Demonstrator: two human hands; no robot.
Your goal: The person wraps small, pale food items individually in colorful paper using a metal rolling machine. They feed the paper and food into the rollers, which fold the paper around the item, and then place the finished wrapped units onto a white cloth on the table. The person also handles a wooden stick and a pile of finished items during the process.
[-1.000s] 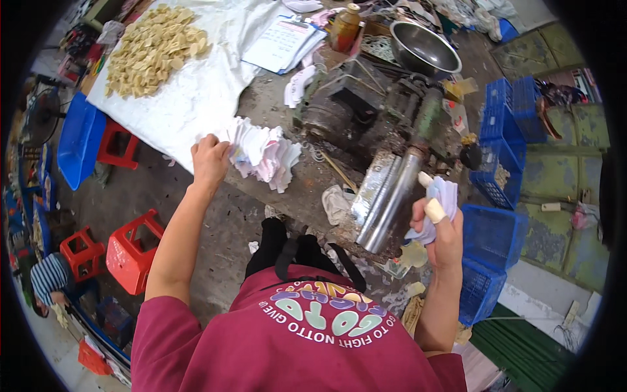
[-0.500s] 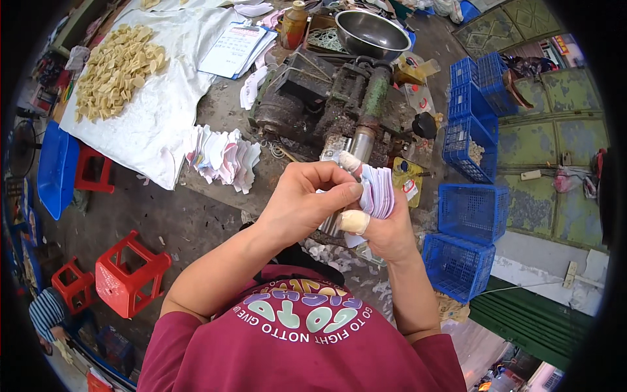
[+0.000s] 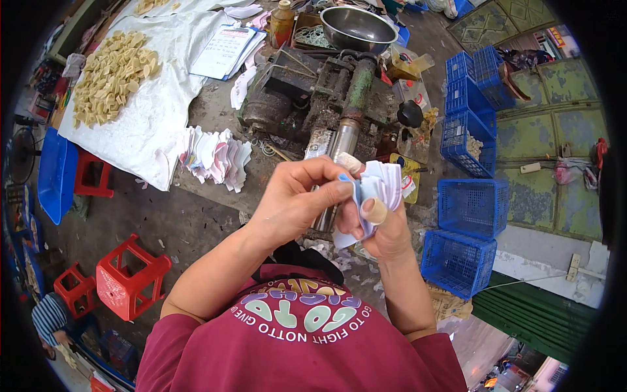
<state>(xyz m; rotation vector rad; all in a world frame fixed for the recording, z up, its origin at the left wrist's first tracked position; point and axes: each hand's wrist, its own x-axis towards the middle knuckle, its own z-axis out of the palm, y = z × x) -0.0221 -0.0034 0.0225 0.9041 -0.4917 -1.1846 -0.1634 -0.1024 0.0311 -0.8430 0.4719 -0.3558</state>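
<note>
Over the near edge of the table (image 3: 212,108), fingers of the right hand (image 3: 390,234) grip a stack of pale fabric-like pieces (image 3: 386,179); the left hand's (image 3: 292,197) pinch its blue-tinged layer (image 3: 357,191). Slack gripping could splay it, spilling pieces onto the metal roller (image 3: 345,138).

Lilac-edged white pieces (image 3: 389,178), red stools (image 3: 121,297), blue crates (image 3: 473,208), maroon shirt (image 3: 294,362), perhaps blue-and-white striped top (image 3: 49,317)

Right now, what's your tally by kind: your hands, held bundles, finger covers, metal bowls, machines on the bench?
Left hand and right hand: 2
Bundle: 1
Finger covers: 2
Bowl: 1
Machine: 1
Total: 7
</note>
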